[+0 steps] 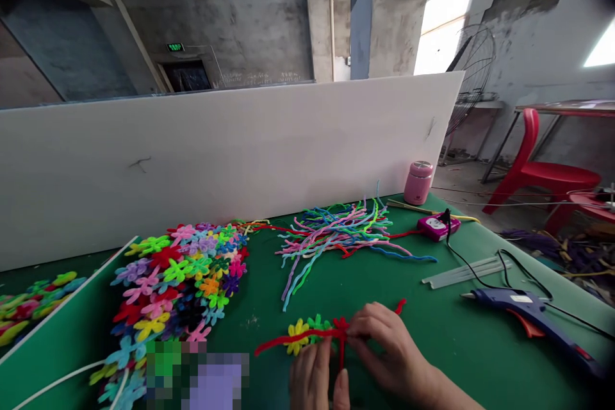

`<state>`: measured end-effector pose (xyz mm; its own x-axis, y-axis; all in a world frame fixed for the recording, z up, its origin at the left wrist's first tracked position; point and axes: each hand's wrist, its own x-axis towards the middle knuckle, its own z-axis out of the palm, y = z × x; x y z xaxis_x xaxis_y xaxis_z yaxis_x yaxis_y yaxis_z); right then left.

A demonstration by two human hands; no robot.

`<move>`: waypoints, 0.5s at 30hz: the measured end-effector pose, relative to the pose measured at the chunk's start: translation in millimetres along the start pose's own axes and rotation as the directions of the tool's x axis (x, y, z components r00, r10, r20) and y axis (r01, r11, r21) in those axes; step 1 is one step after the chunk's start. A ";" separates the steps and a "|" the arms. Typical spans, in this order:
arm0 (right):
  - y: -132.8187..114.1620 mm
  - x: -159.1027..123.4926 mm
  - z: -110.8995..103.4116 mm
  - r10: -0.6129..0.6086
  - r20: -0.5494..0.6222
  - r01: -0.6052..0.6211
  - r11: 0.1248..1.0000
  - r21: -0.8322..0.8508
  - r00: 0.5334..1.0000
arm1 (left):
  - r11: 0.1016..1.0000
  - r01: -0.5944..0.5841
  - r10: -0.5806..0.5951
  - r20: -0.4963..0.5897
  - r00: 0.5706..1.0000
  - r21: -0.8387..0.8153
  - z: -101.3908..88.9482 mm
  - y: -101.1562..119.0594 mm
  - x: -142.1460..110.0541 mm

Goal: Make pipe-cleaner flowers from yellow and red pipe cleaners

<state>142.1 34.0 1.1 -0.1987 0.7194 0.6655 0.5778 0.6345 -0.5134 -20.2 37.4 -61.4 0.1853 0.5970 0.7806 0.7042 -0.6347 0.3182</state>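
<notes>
A red pipe cleaner [273, 343] is bent into loops near the table's front, with one long end pointing left and a short end showing beyond my right hand. My right hand [387, 346] pinches it beside the small looped part. From below, my left hand [312, 375] closes its fingers and thumb around the red strand that hangs down; the exact contact is partly hidden. Just behind my left fingers lie a yellow pipe-cleaner flower [296, 336] and a green one [318, 327].
Many colourful fuzzy flowers [177, 269] are heaped at left beside a low divider [62, 327]. Loose pipe cleaners [336, 230] lie at the back. At right are a blue glue gun [528, 311] with its cord, glue sticks [466, 272], a magenta box [437, 226] and a pink flask [418, 183].
</notes>
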 end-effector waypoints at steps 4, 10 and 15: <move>-18.7 -0.4 7.1 -0.096 0.069 0.092 0.994 0.057 0.993 | 0.977 0.127 -0.122 0.043 0.992 -0.173 -15.6 15.6 7.5; -16.3 -1.6 3.0 -0.113 0.110 0.107 0.992 0.060 0.987 | 0.943 -0.044 0.078 0.092 0.993 -0.329 -38.5 23.1 25.2; 8.6 -3.8 -5.1 -0.016 0.058 0.025 0.988 -0.153 0.998 | 0.906 -0.303 0.311 -0.022 0.950 -0.296 -37.6 33.5 30.5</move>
<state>151.8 35.2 -3.0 -0.2531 0.7242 0.6414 0.6869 0.6014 -0.4079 -16.7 15.8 -6.6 0.3801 0.3591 0.8524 0.3785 -0.9013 0.2109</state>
